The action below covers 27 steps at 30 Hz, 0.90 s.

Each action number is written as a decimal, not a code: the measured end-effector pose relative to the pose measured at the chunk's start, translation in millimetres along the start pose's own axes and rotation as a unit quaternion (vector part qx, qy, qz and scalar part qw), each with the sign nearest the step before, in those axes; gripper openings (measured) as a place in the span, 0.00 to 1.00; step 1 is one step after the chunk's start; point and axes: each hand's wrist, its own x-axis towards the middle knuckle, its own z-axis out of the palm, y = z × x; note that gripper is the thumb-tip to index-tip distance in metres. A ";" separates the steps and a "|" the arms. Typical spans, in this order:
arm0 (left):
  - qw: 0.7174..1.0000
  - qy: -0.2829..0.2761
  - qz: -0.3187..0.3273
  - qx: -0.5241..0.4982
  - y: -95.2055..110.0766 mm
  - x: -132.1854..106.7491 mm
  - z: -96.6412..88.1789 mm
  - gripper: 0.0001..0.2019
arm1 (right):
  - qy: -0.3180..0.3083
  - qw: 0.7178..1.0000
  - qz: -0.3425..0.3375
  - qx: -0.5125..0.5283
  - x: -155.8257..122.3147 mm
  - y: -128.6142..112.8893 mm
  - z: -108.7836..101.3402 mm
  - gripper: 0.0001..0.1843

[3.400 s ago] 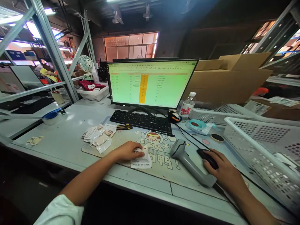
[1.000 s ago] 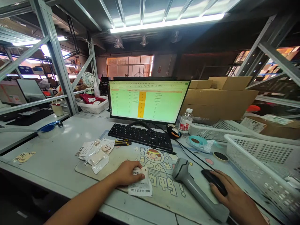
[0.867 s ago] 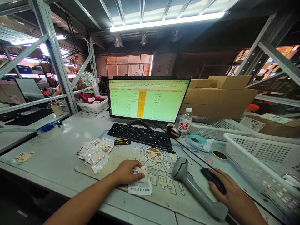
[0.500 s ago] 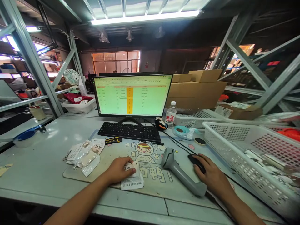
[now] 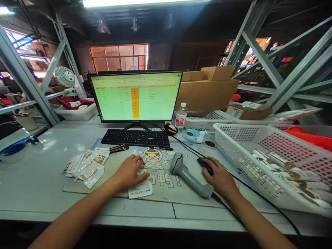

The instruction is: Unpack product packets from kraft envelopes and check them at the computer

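Observation:
My left hand (image 5: 129,171) lies on the cartoon desk mat (image 5: 166,193), over a small white packet whose upper part it hides. The packet's printed barcode label (image 5: 140,190) shows below my fingers. My right hand (image 5: 219,177) rests on a black computer mouse (image 5: 204,166), which it mostly covers. Just left of that hand, a grey handheld barcode scanner (image 5: 188,177) lies on its side. Several white sachets and slips (image 5: 84,169) lie in a loose heap to the left of my left hand.
A black keyboard (image 5: 136,138) and a monitor showing a green spreadsheet (image 5: 135,97) stand beyond the mat. A white plastic basket (image 5: 241,148) holding several packets stands at right. A water bottle (image 5: 181,117), tape roll (image 5: 192,135) and cardboard boxes (image 5: 207,91) stand behind.
The view has swung, shifting the scene left and upward in the picture. My left hand now covers more of the white packet, and my right hand stays on the mouse.

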 end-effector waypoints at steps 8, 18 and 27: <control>0.999 0.010 0.014 0.042 3.9 116.2 26.4 0.31 | 0.000 1.000 0.002 -0.003 -3.0 -5.9 -1.0 0.24; 0.991 0.015 -0.107 0.072 -5.3 171.8 53.3 0.44 | -0.001 1.000 0.003 0.002 -3.5 -5.3 0.9 0.24; 0.990 0.002 -0.101 0.098 0.7 182.8 54.2 0.40 | -0.004 1.000 0.001 -0.004 -3.1 -6.1 -2.1 0.24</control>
